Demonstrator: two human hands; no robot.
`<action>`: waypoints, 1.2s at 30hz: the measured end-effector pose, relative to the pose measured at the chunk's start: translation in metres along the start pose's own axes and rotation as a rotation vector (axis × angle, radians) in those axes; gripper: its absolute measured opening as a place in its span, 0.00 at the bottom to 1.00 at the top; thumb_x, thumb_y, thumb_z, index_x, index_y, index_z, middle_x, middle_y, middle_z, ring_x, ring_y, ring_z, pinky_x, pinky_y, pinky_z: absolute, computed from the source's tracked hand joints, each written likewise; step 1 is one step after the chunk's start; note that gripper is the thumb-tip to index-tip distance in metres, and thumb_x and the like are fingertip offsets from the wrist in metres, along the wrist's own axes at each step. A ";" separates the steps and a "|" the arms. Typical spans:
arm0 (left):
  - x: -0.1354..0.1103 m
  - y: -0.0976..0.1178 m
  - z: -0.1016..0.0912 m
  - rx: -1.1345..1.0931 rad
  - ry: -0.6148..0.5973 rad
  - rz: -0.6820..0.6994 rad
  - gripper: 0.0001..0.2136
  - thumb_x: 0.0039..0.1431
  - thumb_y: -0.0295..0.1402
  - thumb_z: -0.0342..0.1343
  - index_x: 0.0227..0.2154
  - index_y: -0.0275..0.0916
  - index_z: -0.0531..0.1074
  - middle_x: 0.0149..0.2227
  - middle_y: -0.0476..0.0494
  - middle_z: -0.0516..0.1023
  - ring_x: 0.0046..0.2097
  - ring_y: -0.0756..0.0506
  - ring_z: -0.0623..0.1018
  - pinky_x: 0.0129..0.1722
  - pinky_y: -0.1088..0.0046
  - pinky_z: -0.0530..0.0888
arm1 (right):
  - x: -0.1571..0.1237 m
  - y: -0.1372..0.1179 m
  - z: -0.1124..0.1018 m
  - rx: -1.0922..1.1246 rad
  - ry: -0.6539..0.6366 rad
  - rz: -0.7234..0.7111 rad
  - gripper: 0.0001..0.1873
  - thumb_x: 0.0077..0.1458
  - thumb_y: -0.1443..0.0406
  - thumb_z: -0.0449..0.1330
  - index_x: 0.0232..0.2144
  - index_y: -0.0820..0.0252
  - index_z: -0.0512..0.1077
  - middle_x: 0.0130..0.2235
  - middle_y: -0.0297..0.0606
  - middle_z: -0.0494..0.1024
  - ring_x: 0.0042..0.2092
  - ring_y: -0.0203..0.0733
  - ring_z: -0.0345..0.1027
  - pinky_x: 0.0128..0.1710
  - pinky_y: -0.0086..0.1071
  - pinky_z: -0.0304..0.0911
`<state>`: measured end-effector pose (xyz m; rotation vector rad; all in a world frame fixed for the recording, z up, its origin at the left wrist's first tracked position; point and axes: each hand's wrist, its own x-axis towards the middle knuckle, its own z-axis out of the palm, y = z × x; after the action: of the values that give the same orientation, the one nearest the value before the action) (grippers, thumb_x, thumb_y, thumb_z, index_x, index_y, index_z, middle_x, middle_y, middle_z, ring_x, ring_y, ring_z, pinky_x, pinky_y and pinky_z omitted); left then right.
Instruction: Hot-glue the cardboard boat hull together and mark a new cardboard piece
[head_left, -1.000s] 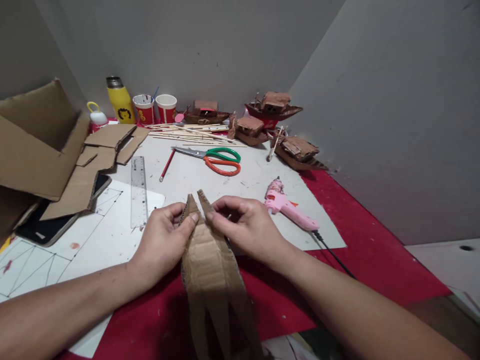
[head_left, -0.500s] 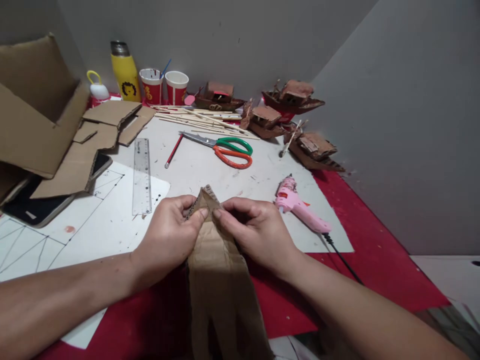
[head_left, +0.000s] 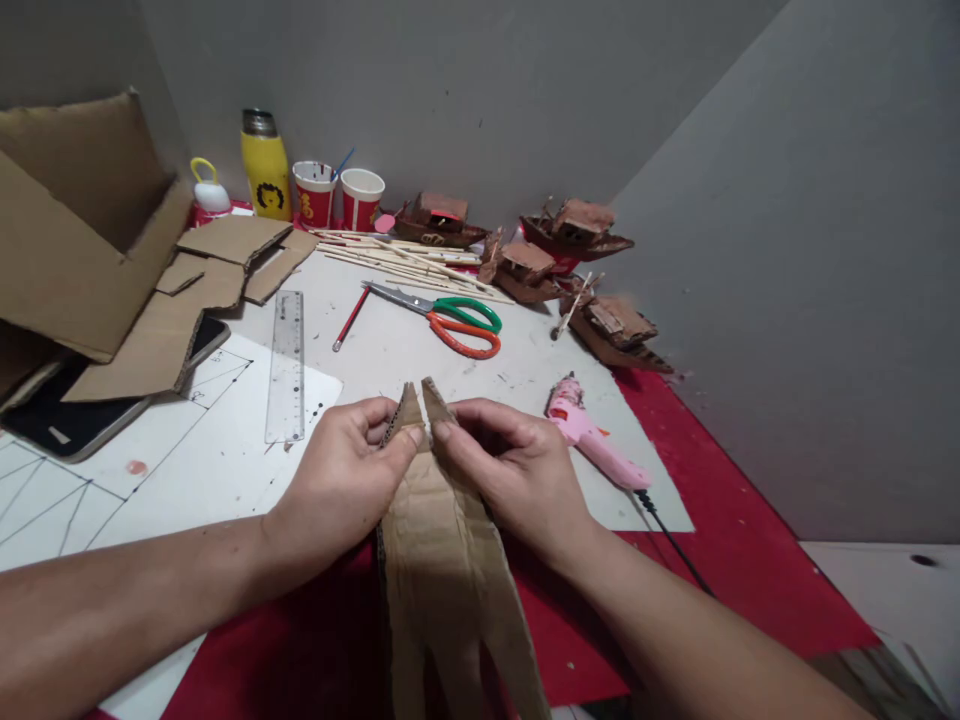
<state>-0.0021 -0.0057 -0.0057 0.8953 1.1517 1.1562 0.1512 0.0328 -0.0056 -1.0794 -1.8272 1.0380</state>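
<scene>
A long brown piece of corrugated cardboard [head_left: 439,530] is held between both hands over the front of the table. Its far end splits into two pointed flaps with a narrow gap between them, and slits divide the near end into strips. My left hand [head_left: 349,465] is closed on the left flap, thumb on top. On the other side, my right hand [head_left: 517,465] pinches the right flap, its thumb near the gap. The fingers beneath the cardboard are partly hidden. A pink glue gun [head_left: 596,435] lies to the right of my right hand.
Scissors [head_left: 442,315], a pencil [head_left: 351,320] and a clear ruler [head_left: 285,365] lie beyond my hands. Wooden sticks [head_left: 409,258], paper cups [head_left: 362,197], a yellow bottle [head_left: 266,175] and several cardboard boats [head_left: 611,330] stand behind. At left are a cardboard box [head_left: 67,260] and a phone [head_left: 82,430].
The two pointed flaps, together before, have moved apart and a gap shows between them. Both hands keep their hold. The whole view has shifted slightly.
</scene>
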 end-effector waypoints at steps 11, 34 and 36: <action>-0.001 -0.004 0.000 0.053 -0.023 0.026 0.04 0.57 0.32 0.56 0.33 0.37 0.72 0.29 0.49 0.76 0.31 0.49 0.75 0.31 0.76 0.71 | -0.001 0.001 0.000 -0.041 -0.054 0.025 0.08 0.56 0.65 0.60 0.30 0.62 0.78 0.29 0.37 0.77 0.32 0.37 0.69 0.31 0.28 0.63; 0.000 0.004 -0.004 0.388 0.089 0.113 0.19 0.65 0.48 0.46 0.42 0.41 0.76 0.45 0.45 0.80 0.48 0.44 0.76 0.48 0.70 0.71 | 0.003 0.002 0.003 -0.110 -0.066 -0.169 0.13 0.58 0.70 0.56 0.22 0.61 0.73 0.24 0.33 0.72 0.29 0.34 0.66 0.32 0.28 0.60; -0.001 0.008 -0.003 0.470 0.126 0.102 0.20 0.65 0.47 0.44 0.43 0.42 0.77 0.49 0.46 0.79 0.54 0.43 0.74 0.54 0.70 0.68 | 0.003 0.001 0.003 -0.104 -0.070 -0.181 0.13 0.58 0.71 0.56 0.22 0.61 0.73 0.24 0.34 0.72 0.30 0.35 0.68 0.33 0.28 0.61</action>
<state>-0.0070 -0.0047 0.0012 1.2628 1.5317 1.0505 0.1479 0.0357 -0.0073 -0.9279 -2.0130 0.8922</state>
